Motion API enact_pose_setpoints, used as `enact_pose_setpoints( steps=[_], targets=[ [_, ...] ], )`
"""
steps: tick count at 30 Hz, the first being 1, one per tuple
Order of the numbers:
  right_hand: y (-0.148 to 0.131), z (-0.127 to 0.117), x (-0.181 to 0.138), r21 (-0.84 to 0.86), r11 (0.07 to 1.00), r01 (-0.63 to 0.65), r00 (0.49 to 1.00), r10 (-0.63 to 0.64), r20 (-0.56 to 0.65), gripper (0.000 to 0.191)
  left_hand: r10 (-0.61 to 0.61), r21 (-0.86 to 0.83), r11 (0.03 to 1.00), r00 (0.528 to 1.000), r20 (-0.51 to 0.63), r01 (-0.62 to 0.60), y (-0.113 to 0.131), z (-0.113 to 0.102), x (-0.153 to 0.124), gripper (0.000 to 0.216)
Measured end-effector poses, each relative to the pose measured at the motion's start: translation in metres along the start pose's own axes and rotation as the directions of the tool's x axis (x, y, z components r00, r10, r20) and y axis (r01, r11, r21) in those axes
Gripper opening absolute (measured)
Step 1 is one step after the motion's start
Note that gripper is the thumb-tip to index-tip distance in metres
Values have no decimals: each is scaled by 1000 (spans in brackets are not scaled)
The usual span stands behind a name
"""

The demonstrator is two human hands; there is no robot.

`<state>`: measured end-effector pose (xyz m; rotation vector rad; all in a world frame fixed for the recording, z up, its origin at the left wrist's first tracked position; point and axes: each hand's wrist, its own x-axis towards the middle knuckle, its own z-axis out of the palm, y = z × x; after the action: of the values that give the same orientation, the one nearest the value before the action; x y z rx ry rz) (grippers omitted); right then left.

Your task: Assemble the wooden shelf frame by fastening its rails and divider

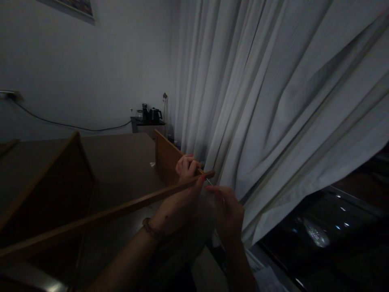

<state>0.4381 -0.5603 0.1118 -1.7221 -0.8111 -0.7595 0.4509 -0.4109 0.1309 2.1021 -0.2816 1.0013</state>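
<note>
1. At the far left a dark cable (60,123) runs along the pale wall from a fitting near the left edge toward the back corner.
2. A wooden panel (45,182) stands tilted at the left, on a dark brown surface (121,162) that reaches back toward the wall.
3. A long wooden rail (106,213) crosses the view from the lower left up to the middle, its far end just beside the hands.
4. On a small stand in the back corner sits a dark electric kettle (154,114), with other small dark items next to it that are too dim to name.
5. A second upright wooden panel (165,160) stands behind the rail, edge toward the camera.
6. The left hand (184,190) is curled closed over the far end of the rail, fingers wrapped on top where the rail meets the upright panel; a beaded bracelet (150,229) sits on that wrist.
7. Between the two hands lies a thin metal piece (209,182), perhaps a screw or pin, touching the rail's end; it is too small and dim to name for certain.
8. The right hand (227,211) is pinched, thumb and fingertips together just below that thin metal piece; whether it actually grips it I cannot tell.
9. Pale curtains (273,101) hang in folds over the right half, close behind the hands.
10. At the lower right a dark glossy surface (328,227) shows small bright reflections.
</note>
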Motion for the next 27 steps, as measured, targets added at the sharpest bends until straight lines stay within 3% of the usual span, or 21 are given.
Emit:
enact_pose_setpoints(
  steps=[5,10,18,27],
  targets=[
    [11,1,-1,152,978,-142,990,137,39,21,-34,15,999,998,49,33,-4,1,-1,19],
    [20,4,-5,262,937,-230,973,229,34,22,-8,77,997,1000,7,8,-10,3,-1,23],
    [9,29,-6,316,920,-230,924,308,-224,28,-13,92,996,1000,17,12,-11,4,0,25],
    [12,30,-8,424,889,-174,952,262,-159,34,21,70,997,1000,8,-21,-9,2,0,25]
  ],
)
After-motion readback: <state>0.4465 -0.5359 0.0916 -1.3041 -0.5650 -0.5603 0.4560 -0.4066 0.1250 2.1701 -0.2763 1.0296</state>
